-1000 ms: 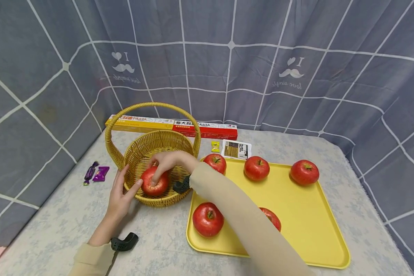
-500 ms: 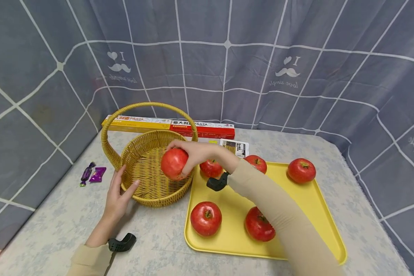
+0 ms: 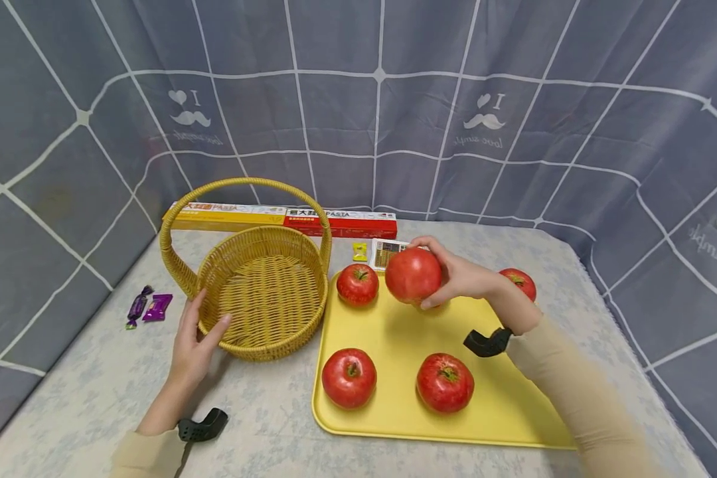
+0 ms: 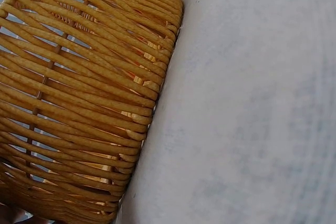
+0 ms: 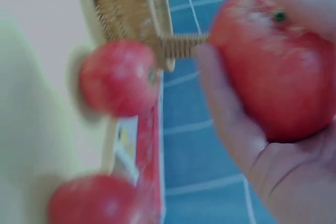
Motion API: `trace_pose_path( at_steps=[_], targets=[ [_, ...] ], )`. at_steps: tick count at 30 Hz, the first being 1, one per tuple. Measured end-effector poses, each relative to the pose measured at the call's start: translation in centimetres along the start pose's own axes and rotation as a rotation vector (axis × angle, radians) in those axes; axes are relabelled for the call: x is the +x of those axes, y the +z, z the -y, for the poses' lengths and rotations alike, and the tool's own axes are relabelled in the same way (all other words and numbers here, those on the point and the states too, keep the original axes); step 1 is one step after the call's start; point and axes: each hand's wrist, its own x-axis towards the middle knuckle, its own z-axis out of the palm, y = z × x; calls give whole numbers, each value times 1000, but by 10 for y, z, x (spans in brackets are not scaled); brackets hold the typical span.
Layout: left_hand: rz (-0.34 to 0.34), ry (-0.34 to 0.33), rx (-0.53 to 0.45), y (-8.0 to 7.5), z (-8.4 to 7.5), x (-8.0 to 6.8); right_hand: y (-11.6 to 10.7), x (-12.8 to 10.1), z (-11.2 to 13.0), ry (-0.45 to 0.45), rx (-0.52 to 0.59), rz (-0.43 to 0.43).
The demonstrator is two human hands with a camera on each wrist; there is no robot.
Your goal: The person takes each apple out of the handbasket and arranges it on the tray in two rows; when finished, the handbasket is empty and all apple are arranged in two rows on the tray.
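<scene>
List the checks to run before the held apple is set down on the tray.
1. Right hand grips the apple: ok.
2. Apple is over the yellow tray: ok.
3. Bare spot free below it: cannot tell; another apple is partly hidden under it.
4. Left hand steadies the basket: ok.
5. Basket has nothing left inside: ok.

The right hand (image 3: 463,279) has lifted the red apple (image 3: 413,275) out of the wicker basket (image 3: 263,292), carried it rightward across the rim, and now holds it above the far middle of the yellow tray (image 3: 394,411). It now hides the tray's middle rear apple. The basket interior is now bare of fruit.
</scene>
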Motion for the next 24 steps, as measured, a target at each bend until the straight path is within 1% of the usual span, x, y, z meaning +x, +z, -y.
trace_pose_path(
  at_steps=[2,5,7,9,12,14,17,19,21,24],
  targets=[
    [3,-3,-9,1,0,0,-6,-21,-6,12,90,-68],
    [9,-13,-16,0,-1,0,-13,-49,-15,5,209,-147],
    [13,-14,-16,0,-1,0,-15,-65,-19,18,221,-211],
    [14,-9,-11,0,-2,0,-16,-79,-22,57,180,-286],
    [8,3,-20,0,-2,0,-15,-99,-24,120,51,-390],
    [5,6,-23,0,-2,0,-12,-112,-26,123,-30,-452],
    [6,6,-26,1,-2,0,-6,-132,-33,85,-153,-527],
    [7,2,-21,1,-2,0,-2,-145,-39,57,-220,-564],
    [9,-1,-21,0,-3,0,3,-155,-45,52,-303,-588],
    [12,-6,-22,0,-3,0,11,-169,-54,96,-411,-625]
  ],
)
